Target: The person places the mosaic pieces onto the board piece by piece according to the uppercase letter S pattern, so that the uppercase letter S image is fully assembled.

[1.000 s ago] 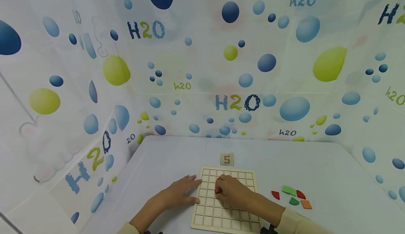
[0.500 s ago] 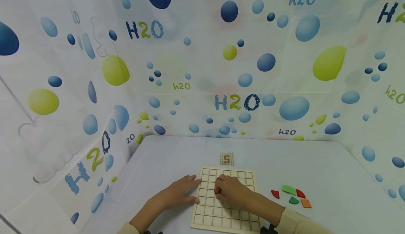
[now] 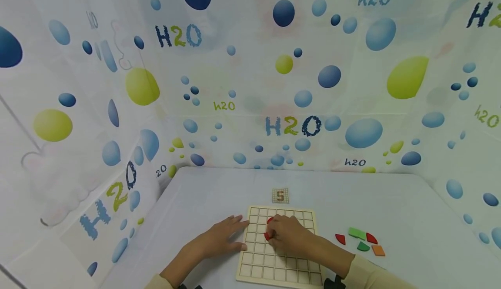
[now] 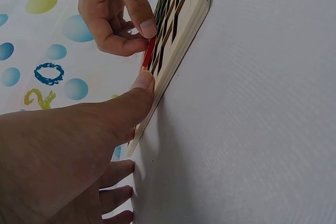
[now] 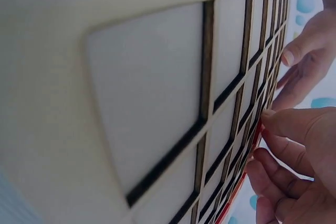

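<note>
A pale wooden grid board (image 3: 250,271) lies on the table, its square cells outlined by raised ribs. Over its upper left part, my right hand (image 3: 291,237) bends its fingers and pinches a small red piece (image 3: 267,236) down at the cells. Another bit of red (image 3: 270,220) shows just above those fingertips, the rest covered by the hand. In the right wrist view, thumb and forefinger meet at the red piece (image 5: 257,134). My left hand (image 3: 221,237) rests at the board's left edge with fingers spread, its thumb touching the rim in the left wrist view.
Right of the board lie loose pieces: a red quarter-round (image 3: 340,239), a light green rectangle (image 3: 357,233), another red quarter-round (image 3: 372,238), a dark green one (image 3: 363,247) and an orange square (image 3: 378,250). Behind the board is a small card (image 3: 280,196) with an S-like figure.
My right hand has shifted very slightly to the right at the same cells, and more red shows above its fingers. The left hand has stayed in place.
</note>
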Demonstrator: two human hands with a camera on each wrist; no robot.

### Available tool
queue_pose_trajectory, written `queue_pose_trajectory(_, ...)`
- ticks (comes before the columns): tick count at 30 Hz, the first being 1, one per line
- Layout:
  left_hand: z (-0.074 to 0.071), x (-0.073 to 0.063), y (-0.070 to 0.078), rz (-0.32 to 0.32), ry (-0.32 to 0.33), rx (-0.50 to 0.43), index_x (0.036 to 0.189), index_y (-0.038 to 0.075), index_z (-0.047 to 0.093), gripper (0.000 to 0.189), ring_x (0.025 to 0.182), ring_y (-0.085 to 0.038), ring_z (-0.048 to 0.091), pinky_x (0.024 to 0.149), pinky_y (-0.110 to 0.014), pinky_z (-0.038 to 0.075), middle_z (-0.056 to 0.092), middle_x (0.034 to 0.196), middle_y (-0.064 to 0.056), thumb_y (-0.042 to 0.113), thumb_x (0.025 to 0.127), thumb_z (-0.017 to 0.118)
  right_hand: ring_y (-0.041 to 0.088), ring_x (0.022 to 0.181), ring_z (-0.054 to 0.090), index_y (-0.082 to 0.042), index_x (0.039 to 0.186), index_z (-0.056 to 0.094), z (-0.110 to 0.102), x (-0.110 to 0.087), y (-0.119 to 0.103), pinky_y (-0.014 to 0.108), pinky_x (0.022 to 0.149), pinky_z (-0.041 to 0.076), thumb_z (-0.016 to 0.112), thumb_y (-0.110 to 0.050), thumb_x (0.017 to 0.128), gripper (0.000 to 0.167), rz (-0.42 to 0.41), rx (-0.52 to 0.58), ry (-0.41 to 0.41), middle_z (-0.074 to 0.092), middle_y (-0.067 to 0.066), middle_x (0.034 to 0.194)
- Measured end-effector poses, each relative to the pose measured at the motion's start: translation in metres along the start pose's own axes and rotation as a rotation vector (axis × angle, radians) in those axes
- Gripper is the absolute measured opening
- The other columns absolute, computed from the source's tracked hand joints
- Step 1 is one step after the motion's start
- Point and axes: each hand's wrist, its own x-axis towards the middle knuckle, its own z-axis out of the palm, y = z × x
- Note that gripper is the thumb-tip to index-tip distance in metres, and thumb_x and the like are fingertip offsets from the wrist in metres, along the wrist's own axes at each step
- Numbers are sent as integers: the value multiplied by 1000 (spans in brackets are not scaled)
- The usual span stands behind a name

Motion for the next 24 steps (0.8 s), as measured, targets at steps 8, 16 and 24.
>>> queue_pose_trajectory(8,0,0,-1,-5,-2,8,160,23,47,78,157,-42,32,121,-68,33,40,168,-14,61,95,70,1,81,50,-24,90,68,-4,-1,0,32,73,39,82,-29,94,15,38,25,23,57,-14,90)
queue_pose_trajectory(16,-1,1,0,-22,-7,1,160,24,47,79,158,-42,31,121,-68,32,39,169,-13,61,95,70,1,85,55,-21,101,67,0,2,-1,29,73,41,81,-28,95,17,1,49,40,62,-12,94)
queue_pose_trajectory(24,0,1,0,-14,-10,1,160,23,47,79,157,-42,31,121,-68,32,39,169,-14,60,95,70,2,84,54,-24,96,69,3,2,1,32,72,41,84,-28,93,16,45,26,13,61,-13,93)
